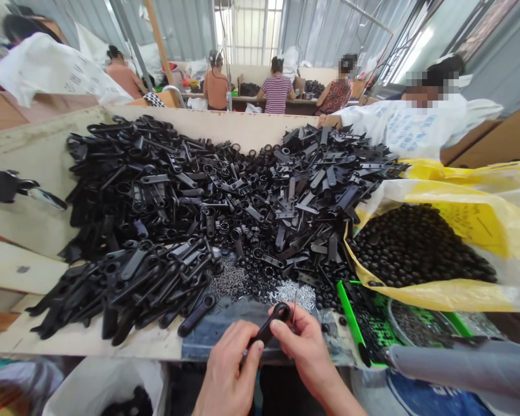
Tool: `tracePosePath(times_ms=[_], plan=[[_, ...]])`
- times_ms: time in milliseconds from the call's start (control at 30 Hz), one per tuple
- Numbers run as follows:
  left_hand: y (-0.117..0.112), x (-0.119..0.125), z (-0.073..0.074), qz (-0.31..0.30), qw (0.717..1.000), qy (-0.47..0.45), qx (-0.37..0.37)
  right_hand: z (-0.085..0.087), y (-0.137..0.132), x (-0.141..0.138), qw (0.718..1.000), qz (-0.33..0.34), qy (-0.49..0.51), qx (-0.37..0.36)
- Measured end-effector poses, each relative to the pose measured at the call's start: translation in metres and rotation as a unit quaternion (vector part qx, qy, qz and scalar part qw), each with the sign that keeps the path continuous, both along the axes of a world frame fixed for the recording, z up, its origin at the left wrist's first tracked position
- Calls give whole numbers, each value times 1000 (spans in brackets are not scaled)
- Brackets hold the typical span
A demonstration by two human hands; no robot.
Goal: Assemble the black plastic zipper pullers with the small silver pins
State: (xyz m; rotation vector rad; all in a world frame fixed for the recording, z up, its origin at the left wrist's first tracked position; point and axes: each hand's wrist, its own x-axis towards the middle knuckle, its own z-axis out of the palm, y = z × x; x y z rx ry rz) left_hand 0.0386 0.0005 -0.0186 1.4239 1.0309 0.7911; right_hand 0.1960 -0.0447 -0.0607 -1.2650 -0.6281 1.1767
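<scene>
Low over the near edge of the bench, my left hand [231,364] is closed around the shaft of a black plastic handle with a ring-shaped end [266,332]. The thumb and fingers of my right hand [305,346] pinch that same handle at its ring end. A thin reddish pin [295,303] sticks up by my right fingers; how it is held is hidden. Beyond my hands lie a heap of silver screws [297,294] and a patch of small grey metal pieces [229,280]. One similar handle [196,315] rests left of my hands on the dark mat [214,335].
Black plastic parts [164,185] are piled high across the bench. At right stand a yellow-white sack [416,297] of round black pieces, a green tray [349,318] and a grey cylinder [459,364]. A phone [21,268] lies left. Several people sit beyond; one stands close at right.
</scene>
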Motion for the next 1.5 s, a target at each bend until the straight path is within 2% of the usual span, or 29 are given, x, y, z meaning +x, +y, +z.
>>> tracePosePath(times_ms=[33,200,400,533,600,667,733,800,867,900,967,1033,1200,1267,1367,1433,1500], plan=[[-1,1,0,12,1000,-3,2,2,1,-2,1000,-5,12,-3],[1,2,0,-24,1000,-10,9,6,2,-16,998,15,55,-13],[-6,-17,-11,57,998,3,17,-6,8,-44,995,23,86,-46],[-9,-45,-19,101,994,50,1,-1,29,-67,991,101,78,-48],[-2,-61,-19,162,984,70,33,8,44,-74,986,156,48,-40],[10,-76,-18,213,966,104,106,18,61,-74,985,172,-19,-19],[25,-88,-18,199,941,186,198,24,77,-67,980,152,-125,5],[38,-95,-19,155,897,305,279,28,91,-53,951,133,-280,18],[47,-99,-22,113,847,397,334,30,105,-37,896,124,-426,23],[49,-99,-24,100,827,426,353,31,112,-30,873,122,-472,22],[52,-96,-26,92,797,459,382,32,125,-20,843,128,-522,19],[53,-93,-26,96,779,473,400,32,137,-19,822,147,-550,20],[53,-89,-27,105,768,466,427,27,154,-32,775,184,-605,17],[54,-91,-30,113,756,460,451,27,154,-31,772,180,-609,19],[61,-89,-24,113,739,436,501,31,146,-18,791,146,-594,31],[73,-78,-9,94,737,417,524,33,136,-7,809,114,-575,35],[92,-58,13,79,742,442,497,34,124,3,830,88,-549,38]])
